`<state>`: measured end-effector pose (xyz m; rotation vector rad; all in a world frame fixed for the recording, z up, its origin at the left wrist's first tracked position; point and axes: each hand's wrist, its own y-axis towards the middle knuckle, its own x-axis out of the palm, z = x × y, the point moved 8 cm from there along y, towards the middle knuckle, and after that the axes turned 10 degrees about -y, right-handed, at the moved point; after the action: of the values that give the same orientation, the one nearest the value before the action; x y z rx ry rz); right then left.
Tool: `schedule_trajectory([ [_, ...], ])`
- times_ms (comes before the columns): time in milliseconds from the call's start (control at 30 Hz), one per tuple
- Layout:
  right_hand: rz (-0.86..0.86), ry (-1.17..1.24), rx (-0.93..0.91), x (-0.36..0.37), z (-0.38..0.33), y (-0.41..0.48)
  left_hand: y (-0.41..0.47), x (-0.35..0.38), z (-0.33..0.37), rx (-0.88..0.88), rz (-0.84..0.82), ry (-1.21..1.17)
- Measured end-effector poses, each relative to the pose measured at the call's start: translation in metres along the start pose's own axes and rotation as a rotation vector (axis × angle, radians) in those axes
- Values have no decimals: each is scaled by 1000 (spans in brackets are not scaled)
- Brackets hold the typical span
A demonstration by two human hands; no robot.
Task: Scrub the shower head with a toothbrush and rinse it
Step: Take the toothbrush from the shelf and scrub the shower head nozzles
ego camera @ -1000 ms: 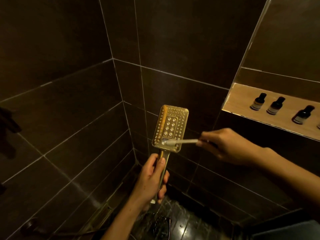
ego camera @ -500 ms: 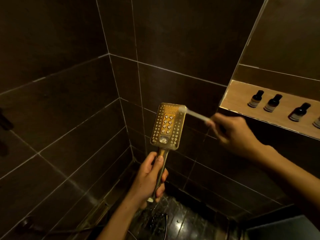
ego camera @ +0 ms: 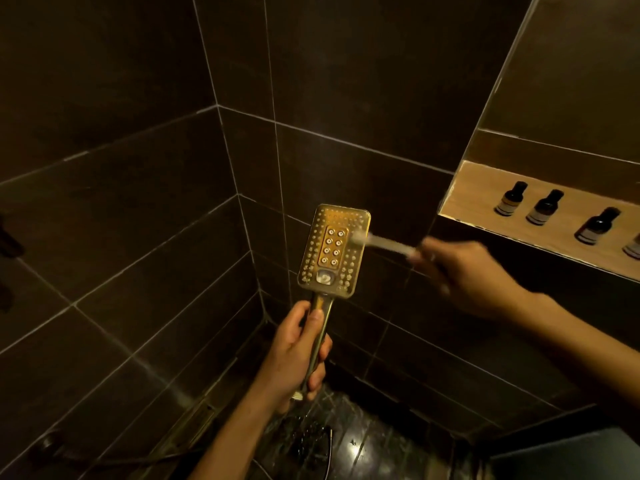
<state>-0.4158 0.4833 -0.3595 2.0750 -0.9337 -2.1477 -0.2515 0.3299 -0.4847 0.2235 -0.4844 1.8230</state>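
Note:
A rectangular gold shower head [ego camera: 332,251] stands upright in mid-frame, its nozzle face turned toward me. My left hand [ego camera: 298,351] grips its handle from below. My right hand [ego camera: 464,275] comes in from the right and holds a white toothbrush [ego camera: 384,242], blurred by motion. The bristle end touches the right side of the nozzle face, beside the raised centre panel.
Dark tiled walls meet in a corner behind the shower head. A lit wooden niche [ego camera: 478,195] at the right holds several small dark bottles [ego camera: 510,199]. The wet dark floor [ego camera: 356,445] lies below, with a drain channel [ego camera: 194,420] along the left wall.
The toothbrush head went from the lower part of the face up to the top right corner, then down to the upper right side. The shower head stayed in my left hand.

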Motion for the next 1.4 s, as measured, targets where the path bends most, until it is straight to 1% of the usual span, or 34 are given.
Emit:
schedule_trajectory([
  [33,71,-8,99,-10,11,4,0,0,-1,4,7,19],
  [67,115,-26,124,-16,14,5,0,0,-2,11,15,36],
  [100,116,-21,64,-17,8,5,-1,-1,-2,19,21,50],
  [133,81,11,-44,-15,-4,3,-1,0,-2,28,24,62],
  [200,-71,49,-242,4,-30,-11,0,1,-1,41,26,71],
  [233,-127,31,-272,13,-33,-15,0,1,-1,46,27,70],
  [267,-125,-6,-231,14,-26,-12,1,1,0,49,28,71],
  [333,10,-25,-51,-4,0,0,0,1,-1,44,33,87],
  [367,76,-44,-1,-12,9,3,0,0,-2,44,38,97],
  [400,95,-55,-19,-16,10,4,-1,-1,-3,47,41,105],
  [433,65,-47,-99,-15,2,3,-2,-1,-3,51,41,115],
  [500,-90,-27,-271,1,-20,-8,-4,1,-3,68,30,142],
  [533,-148,-36,-303,8,-26,-12,-5,1,-2,78,27,149],
  [567,-149,-61,-274,9,-23,-9,-6,2,-2,85,25,153],
  [600,-96,-69,-199,3,-13,-1,-7,2,-1,89,26,158],
  [667,71,-40,-30,-19,8,9,-8,2,0,95,37,161],
  [700,93,-25,-18,-22,9,9,-9,1,0,99,43,162],
  [733,67,-4,-80,-22,1,6,-9,1,0,105,46,165],
  [800,-84,14,-268,-3,-26,-8,-9,1,2,121,49,174],
  [833,-153,-3,-304,7,-31,-13,-9,2,3,128,50,177],
  [867,-152,-34,-270,9,-27,-10,-9,3,3,131,49,182],
  [967,47,-34,74,-16,15,7,-10,5,4,135,51,200],
  [1000,55,-11,96,-17,17,6,-11,5,4,138,58,202],
  [1033,23,20,26,-16,7,4,-12,5,4,142,63,205],
  [1067,-33,43,-87,-10,-9,-1,-12,6,4,148,65,209],
  [1100,-114,57,-203,0,-27,-10,-12,6,5,154,67,212],
  [1133,-183,57,-267,9,-38,-16,-12,7,5,159,70,212],
  [1167,-193,40,-250,14,-37,-15,-12,7,5,161,71,211],
  [1200,-145,36,-141,10,-25,-8,-12,7,5,159,71,212],
  [1233,-61,68,6,2,-9,-1,-11,8,5,155,71,214],
  [1267,10,82,114,-4,5,1,-11,8,4,152,74,216],
  [1300,54,77,127,-9,7,4,-11,7,4,153,79,216],
  [1333,35,80,56,-10,-1,5,-11,7,5,156,82,215],
  [1400,-137,83,-162,2,-29,1,-11,6,6,162,86,213],
])
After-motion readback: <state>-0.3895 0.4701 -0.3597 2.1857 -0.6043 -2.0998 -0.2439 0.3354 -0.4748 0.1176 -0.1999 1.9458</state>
